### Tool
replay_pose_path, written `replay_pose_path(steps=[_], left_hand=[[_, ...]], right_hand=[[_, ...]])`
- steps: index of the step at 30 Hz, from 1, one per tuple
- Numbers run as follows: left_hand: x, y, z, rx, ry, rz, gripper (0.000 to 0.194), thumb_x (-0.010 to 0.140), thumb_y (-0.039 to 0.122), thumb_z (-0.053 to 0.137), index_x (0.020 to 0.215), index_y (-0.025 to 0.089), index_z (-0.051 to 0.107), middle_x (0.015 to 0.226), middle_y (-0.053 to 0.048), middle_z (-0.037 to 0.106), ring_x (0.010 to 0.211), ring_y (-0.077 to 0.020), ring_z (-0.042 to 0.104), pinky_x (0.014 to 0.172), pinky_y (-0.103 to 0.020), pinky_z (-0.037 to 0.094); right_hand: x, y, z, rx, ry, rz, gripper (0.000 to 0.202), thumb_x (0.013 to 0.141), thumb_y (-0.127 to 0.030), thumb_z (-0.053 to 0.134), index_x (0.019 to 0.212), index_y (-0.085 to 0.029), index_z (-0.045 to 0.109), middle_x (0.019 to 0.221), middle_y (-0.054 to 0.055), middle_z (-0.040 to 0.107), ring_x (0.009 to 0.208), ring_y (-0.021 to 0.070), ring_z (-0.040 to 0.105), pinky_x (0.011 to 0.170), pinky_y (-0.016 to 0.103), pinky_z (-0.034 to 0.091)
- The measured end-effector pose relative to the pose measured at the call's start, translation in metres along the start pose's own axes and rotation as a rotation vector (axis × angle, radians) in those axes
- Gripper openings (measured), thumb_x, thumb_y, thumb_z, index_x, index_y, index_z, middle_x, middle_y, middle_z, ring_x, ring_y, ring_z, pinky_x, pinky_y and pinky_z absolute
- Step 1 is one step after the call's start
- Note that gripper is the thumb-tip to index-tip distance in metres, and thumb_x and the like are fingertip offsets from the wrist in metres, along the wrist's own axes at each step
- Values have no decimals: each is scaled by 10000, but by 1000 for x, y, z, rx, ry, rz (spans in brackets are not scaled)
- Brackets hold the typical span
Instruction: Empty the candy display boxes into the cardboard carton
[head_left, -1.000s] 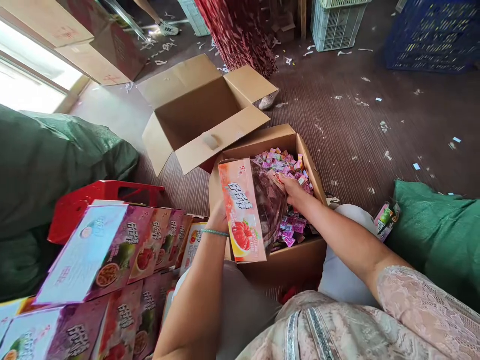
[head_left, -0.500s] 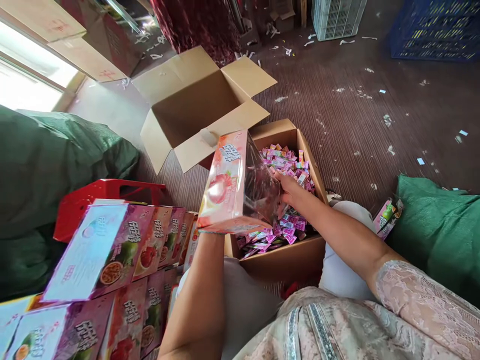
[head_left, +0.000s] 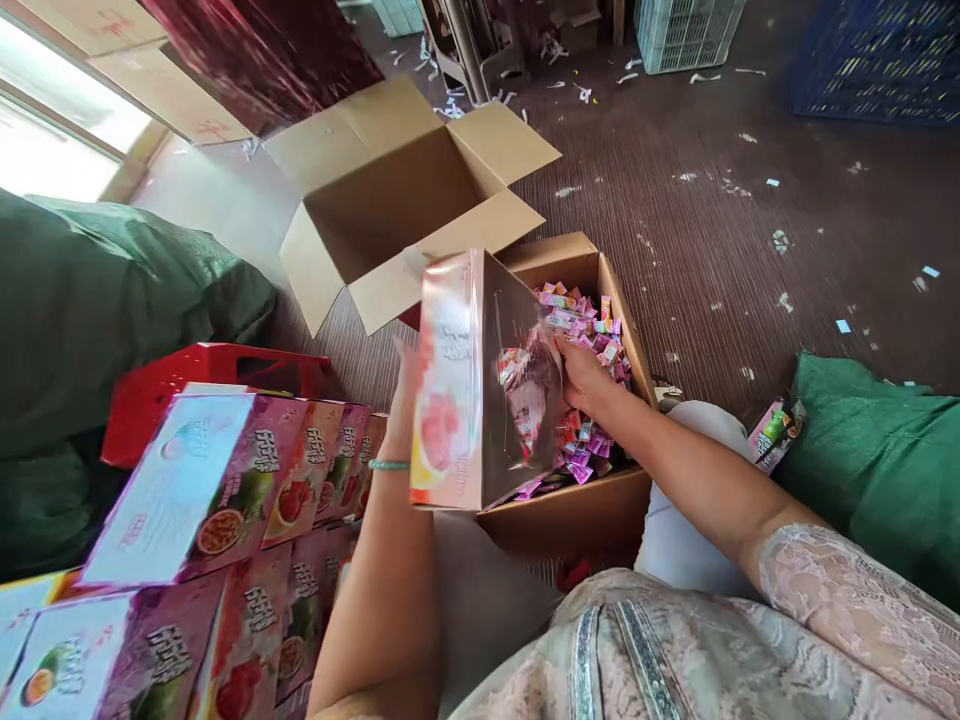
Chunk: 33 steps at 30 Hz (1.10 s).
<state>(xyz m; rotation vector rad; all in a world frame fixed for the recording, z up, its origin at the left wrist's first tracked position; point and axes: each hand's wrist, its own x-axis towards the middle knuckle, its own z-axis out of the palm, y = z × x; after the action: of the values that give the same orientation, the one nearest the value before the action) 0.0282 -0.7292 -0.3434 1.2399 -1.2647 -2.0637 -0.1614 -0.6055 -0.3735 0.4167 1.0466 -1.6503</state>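
Observation:
A pink printed box [head_left: 448, 390] is tilted over an open carton [head_left: 570, 520] of small pink and purple packets [head_left: 600, 345]. Its dark, shiny side faces right, and reddish packets show there. At the box's left side is my left hand [head_left: 405, 400], blurred and partly hidden behind it; a green bangle circles the wrist. My right hand [head_left: 581, 372] grips the box's right edge, fingers closed, above the packets.
Behind the carton stands an open cardboard box [head_left: 397, 205]. Stacked printed boxes [head_left: 247, 480] and a red crate [head_left: 161, 400] are at the left. Green sacks [head_left: 877, 450] lie on both sides. Crates [head_left: 686, 35] stand at the back.
The pink box has turned, its dark side now more toward the camera with reddish packets visible. My left hand has moved from beneath the box to its left side.

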Motion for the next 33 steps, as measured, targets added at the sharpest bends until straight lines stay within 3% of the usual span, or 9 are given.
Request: replay_pose_path(steps=[3, 7, 11, 14, 17, 20, 23, 28, 33], left_hand=[[-3, -7, -1, -31, -81, -15, 935, 851, 894, 731, 1464, 189, 685, 953, -84, 775, 888, -255, 757, 687, -309, 629], [-16, -17, 12, 55, -97, 94, 1154, 596, 266, 1085, 1623, 320, 562, 1114, -45, 807, 930, -216, 778, 745, -235, 625], [-26, -10, 24, -20, -122, 23, 846, 651, 235, 1036, 1422, 244, 688, 1122, -74, 820, 978, -275, 791, 823, -310, 652], [-24, 5, 8, -99, 18, 95, 685, 674, 249, 1003, 1294, 214, 713, 985, -15, 813, 821, -220, 753, 756, -303, 627], [-12, 13, -21, -208, 332, 395, 534, 651, 241, 981, 1100, 213, 694, 956, 68, 789, 798, -135, 680, 772, -244, 597], [3, 13, -40, -378, 687, 637, 503, 566, 243, 912, 988, 221, 638, 975, 70, 774, 854, -123, 665, 838, -245, 579], [8, 11, -39, -442, 751, 615, 521, 498, 289, 892, 965, 212, 673, 977, 26, 772, 864, -150, 678, 838, -289, 580], [-2, 12, -25, -430, 679, 532, 531, 487, 268, 941, 976, 199, 748, 961, 16, 776, 850, -153, 686, 785, -282, 591], [-1, 12, -18, -430, 625, 407, 528, 508, 264, 956, 1001, 192, 780, 962, 20, 793, 838, -154, 711, 743, -265, 623]], right_hand=[[-2, -2, -3, -27, 61, -89, 389, 1137, -217, 464, 767, -213, 583, 571, -44, 583, 493, 131, 531, 619, 267, 593], [-2, 3, -6, -101, -60, -133, 291, 1050, -280, 669, 782, -231, 566, 594, -63, 560, 562, 142, 601, 652, 262, 596], [-1, 13, -13, -333, -198, -223, 309, 1001, -464, 723, 844, -252, 561, 704, -26, 632, 801, 203, 717, 786, 310, 645], [-4, 33, -28, -707, -123, -638, 244, 1041, -502, 652, 987, -265, 639, 941, 24, 724, 983, 230, 718, 1003, 387, 613], [-4, 69, -55, -1281, -214, -1059, 273, 1074, -449, 642, 1243, -247, 715, 1317, 138, 739, 1313, 316, 654, 1233, 534, 466], [13, 105, -81, -1925, -576, -1103, 487, 985, -440, 826, 1418, -242, 723, 1671, 174, 560, 1596, 417, 428, 1336, 711, 269], [50, 113, -86, -2284, -723, -958, 634, 975, -547, 841, 1505, -229, 702, 1722, 175, 514, 1615, 428, 400, 1354, 764, 183], [124, 49, -56, -2381, -339, -883, 581, 1080, -648, 628, 1517, -277, 722, 1783, 143, 434, 1704, 488, 186, 1314, 858, 17], [173, -27, -50, -2371, 10, -587, 833, 1065, -771, 547, 1764, -345, 396, 1874, 113, 221, 1736, 492, 24, 1316, 854, 27]])
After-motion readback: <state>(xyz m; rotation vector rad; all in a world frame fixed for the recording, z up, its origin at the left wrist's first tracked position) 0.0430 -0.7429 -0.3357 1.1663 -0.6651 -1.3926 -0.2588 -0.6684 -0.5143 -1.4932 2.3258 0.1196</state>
